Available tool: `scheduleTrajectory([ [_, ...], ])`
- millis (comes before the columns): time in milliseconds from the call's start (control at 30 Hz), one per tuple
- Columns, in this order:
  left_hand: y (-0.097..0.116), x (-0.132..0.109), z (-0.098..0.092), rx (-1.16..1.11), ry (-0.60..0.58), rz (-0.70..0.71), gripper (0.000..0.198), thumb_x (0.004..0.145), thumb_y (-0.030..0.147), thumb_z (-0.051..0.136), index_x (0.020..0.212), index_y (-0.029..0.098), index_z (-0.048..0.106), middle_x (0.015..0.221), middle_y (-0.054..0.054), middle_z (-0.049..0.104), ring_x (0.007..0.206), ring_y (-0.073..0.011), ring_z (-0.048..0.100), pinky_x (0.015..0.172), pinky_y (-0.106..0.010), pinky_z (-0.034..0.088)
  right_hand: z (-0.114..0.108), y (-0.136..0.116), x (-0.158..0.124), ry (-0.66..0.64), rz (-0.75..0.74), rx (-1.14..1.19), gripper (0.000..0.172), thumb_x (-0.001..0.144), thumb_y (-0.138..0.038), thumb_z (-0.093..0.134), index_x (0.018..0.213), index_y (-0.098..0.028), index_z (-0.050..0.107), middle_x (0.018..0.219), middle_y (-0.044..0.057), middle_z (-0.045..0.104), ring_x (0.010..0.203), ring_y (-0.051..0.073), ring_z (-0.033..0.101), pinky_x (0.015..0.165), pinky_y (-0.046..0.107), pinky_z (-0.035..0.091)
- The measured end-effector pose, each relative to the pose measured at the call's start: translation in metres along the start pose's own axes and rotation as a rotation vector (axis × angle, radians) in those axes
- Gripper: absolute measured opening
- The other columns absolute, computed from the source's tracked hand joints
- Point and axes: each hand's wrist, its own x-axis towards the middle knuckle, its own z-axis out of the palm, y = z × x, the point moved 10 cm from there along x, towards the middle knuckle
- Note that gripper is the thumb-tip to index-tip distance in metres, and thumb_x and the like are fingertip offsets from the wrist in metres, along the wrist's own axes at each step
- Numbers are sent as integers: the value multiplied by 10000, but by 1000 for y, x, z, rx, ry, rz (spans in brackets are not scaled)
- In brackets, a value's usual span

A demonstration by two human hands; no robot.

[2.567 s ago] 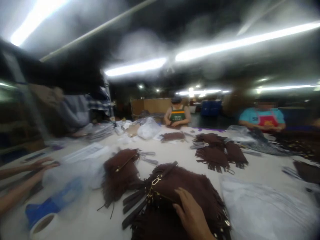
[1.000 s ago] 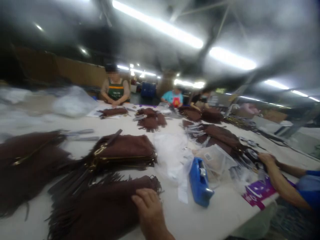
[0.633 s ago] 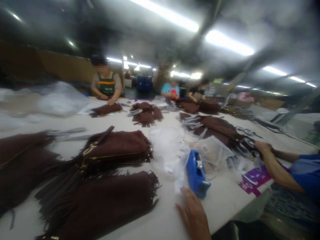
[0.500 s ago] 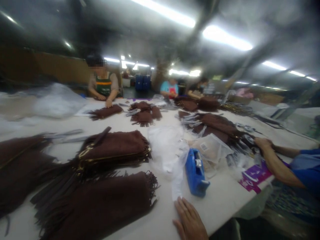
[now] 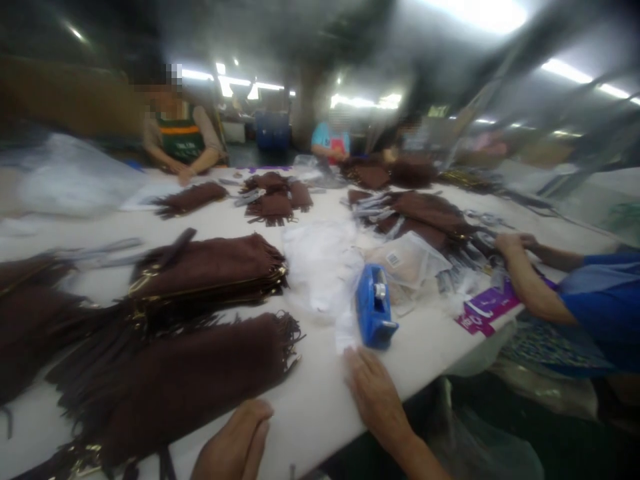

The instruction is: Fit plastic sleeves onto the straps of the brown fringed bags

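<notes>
Head view, lower centre: right hand [image 5: 376,395] flat, fingers spread, below blue tape dispenser [image 5: 373,315]; left hand [image 5: 235,443], seemingly loose, empty, beside brown fringed bag [image 5: 190,380].

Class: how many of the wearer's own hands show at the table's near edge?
2. The left hand rests beside the nearest brown fringed bag; the right hand lies flat just before the blue tape dispenser.

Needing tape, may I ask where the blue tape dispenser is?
In the head view, the blue tape dispenser stands right of centre on the white table, just beyond the right hand.
</notes>
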Motion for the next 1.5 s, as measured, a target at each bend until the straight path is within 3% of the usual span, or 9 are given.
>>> scheduleTrajectory([
  [133,36,50,57,-137,-115,-104,220,953,240,368,1000,228,582,940,-47,663,893,-172,641,805,-284,516,1,-2,-5,36,26,127,506,941,-183,452,1436,-150,355,1434,104,463,1335,250,395,1068,462,425],
  [267,41,95,96,-9,-109,-196,178,942,249,417,973,192,583,944,-60,632,921,-202,599,836,-330,472,3,2,-9,83,85,141,472,933,-191,473,1399,-145,416,1420,117,475,1334,259,395,1060,480,435],
  [433,29,123,119,321,-111,-257,336,807,483,627,930,174,579,976,-89,593,942,-268,556,809,-385,422,4,6,-10,92,111,175,443,926,-177,470,1369,-165,461,1408,105,491,1322,264,412,1059,491,435],
  [600,11,133,137,339,-233,-283,176,821,341,648,875,186,587,899,-46,599,832,-209,576,717,-321,383,1,6,-9,94,120,187,438,919,-157,467,1357,-172,474,1396,96,504,1320,263,414,1061,491,431],
  [767,8,140,140,291,-272,-233,94,874,244,561,844,162,595,886,-66,609,842,-201,585,733,-318,378,-1,7,-9,122,134,193,411,922,-158,459,1331,-161,497,1370,106,528,1302,256,437,1060,481,434],
  [967,18,122,119,242,-256,-179,219,932,124,386,888,178,594,916,-50,619,839,-171,581,753,-294,417,-2,7,-10,168,113,238,383,939,-207,435,1314,-185,512,1333,102,563,1262,261,486,1041,490,445],
  [1200,57,112,126,278,-170,59,425,836,267,641,1222,184,483,1179,-86,564,1089,-254,490,910,-390,405,-8,14,-14,286,190,335,411,947,-250,439,1351,-175,451,1314,129,567,1223,276,519,1016,499,453],
  [1400,60,117,143,303,-259,211,105,882,248,569,961,181,586,951,-64,594,961,-235,502,817,-373,398,-9,29,-22,331,362,362,461,943,-267,462,1385,-162,389,1323,145,547,1208,278,526,1002,487,457],
  [1500,50,122,140,274,-245,161,77,898,213,538,871,168,595,902,-66,601,909,-219,509,804,-361,397,-7,29,-22,323,361,363,447,946,-257,453,1379,-165,397,1315,142,553,1199,271,534,999,471,462],
])
